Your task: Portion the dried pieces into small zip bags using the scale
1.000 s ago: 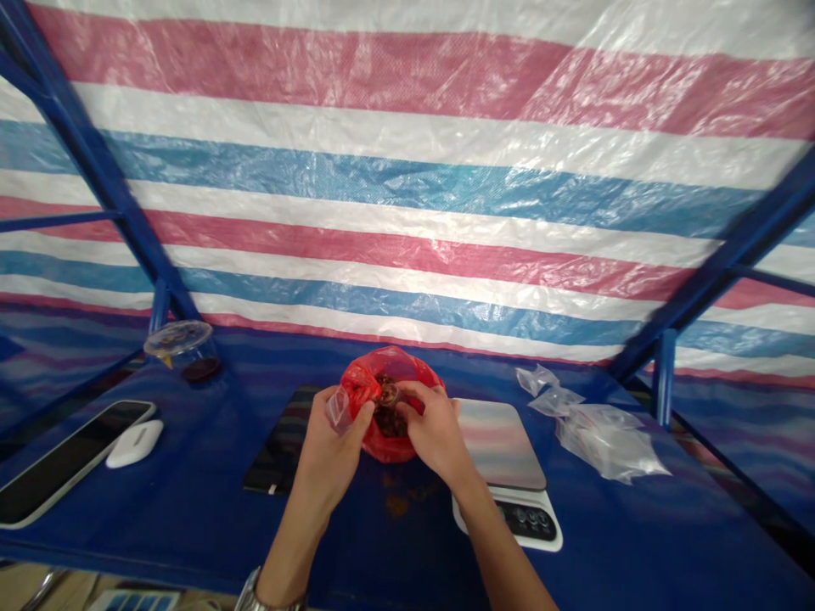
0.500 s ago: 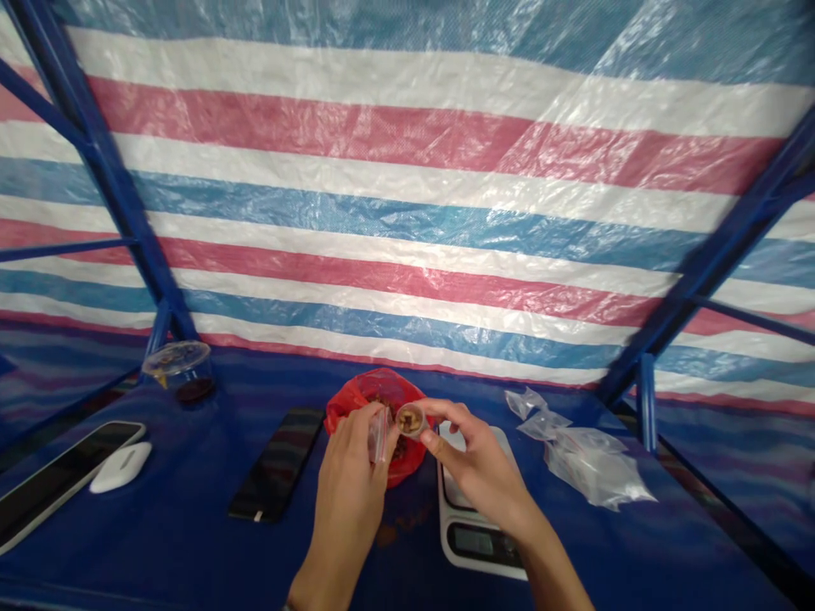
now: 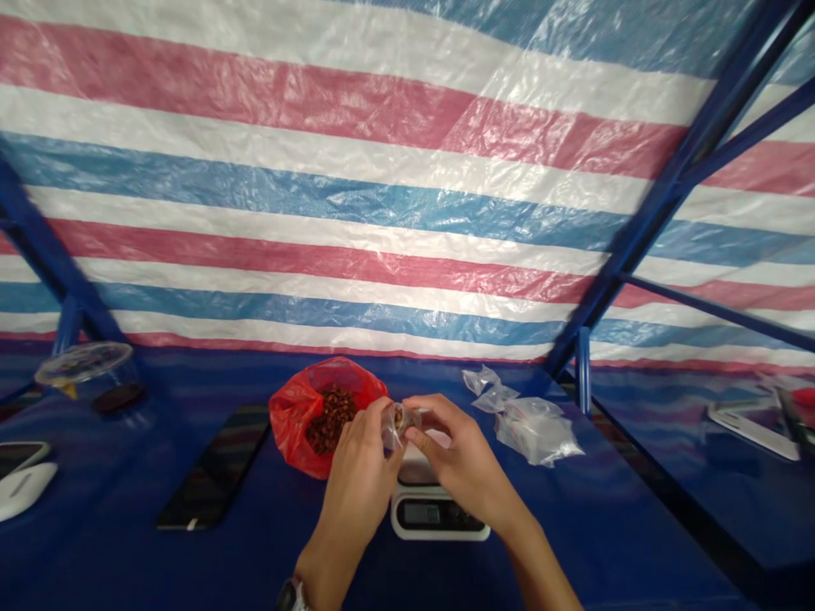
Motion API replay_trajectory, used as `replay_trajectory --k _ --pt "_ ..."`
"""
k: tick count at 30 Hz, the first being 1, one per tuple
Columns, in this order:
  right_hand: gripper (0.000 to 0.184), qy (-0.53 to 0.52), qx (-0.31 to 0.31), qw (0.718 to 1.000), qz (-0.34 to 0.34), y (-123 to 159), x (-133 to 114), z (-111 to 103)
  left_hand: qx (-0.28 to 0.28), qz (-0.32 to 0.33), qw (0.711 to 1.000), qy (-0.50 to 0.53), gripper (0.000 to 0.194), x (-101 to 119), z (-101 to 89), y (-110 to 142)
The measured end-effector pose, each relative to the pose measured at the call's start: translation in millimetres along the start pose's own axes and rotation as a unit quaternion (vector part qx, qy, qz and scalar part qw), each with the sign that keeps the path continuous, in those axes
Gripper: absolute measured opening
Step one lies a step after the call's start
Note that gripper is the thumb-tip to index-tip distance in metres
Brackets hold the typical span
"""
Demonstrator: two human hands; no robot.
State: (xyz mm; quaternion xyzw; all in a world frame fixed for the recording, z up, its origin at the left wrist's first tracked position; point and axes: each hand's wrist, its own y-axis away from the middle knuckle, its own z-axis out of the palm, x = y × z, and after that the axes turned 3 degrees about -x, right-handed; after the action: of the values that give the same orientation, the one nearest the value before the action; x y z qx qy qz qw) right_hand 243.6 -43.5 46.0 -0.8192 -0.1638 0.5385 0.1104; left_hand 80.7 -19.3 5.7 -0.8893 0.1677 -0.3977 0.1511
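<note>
From my end, my left hand (image 3: pixel 356 467) and right hand (image 3: pixel 468 458) pinch a small clear bag (image 3: pixel 390 431) between their fingertips. They have just shifted off the red bag (image 3: pixel 288 424), so its brown pieces (image 3: pixel 332 414) now show; the clear bag hangs above the scale (image 3: pixel 439 519). Loose plastic bags (image 3: pixel 538 433) lie beyond, to the right.

Left hand: (image 3: pixel 364 454) back upward, fingers bent, thumb and fingertips close to the other hand's
Right hand: (image 3: pixel 455 454) thumb and forefinger curved toward each other in a pinch, remaining fingers curled
Left wrist: (image 3: pixel 322 562) wears a watch, mostly cut off at the lower edge of view
Right wrist: (image 3: pixel 509 513) bare, nearly in line with the forearm
Forearms: both enter from below, slanting inward so the hands meet near the middle
</note>
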Motion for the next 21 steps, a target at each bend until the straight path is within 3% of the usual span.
replay_trajectory --k 4,8,16,21 --pt "0.026 0.02 0.029 0.999 -0.02 2 10 -6 -0.048 0.003 0.991 0.122 0.046 5 8.4 0" --pt "0.032 0.05 0.031 0.997 -0.051 4 13 -11 -0.079 -0.037 0.973 0.214 0.041 13 3.3 -5" --pt "0.051 0.054 -0.013 0.993 -0.104 0 6 -1 -0.112 -0.06 0.952 0.278 0.035 12 -4.1 -8" --pt "0.047 0.032 -0.006 0.995 -0.098 -7 3 11 -0.118 -0.029 0.941 0.316 0.031 4 -11.5 -4"
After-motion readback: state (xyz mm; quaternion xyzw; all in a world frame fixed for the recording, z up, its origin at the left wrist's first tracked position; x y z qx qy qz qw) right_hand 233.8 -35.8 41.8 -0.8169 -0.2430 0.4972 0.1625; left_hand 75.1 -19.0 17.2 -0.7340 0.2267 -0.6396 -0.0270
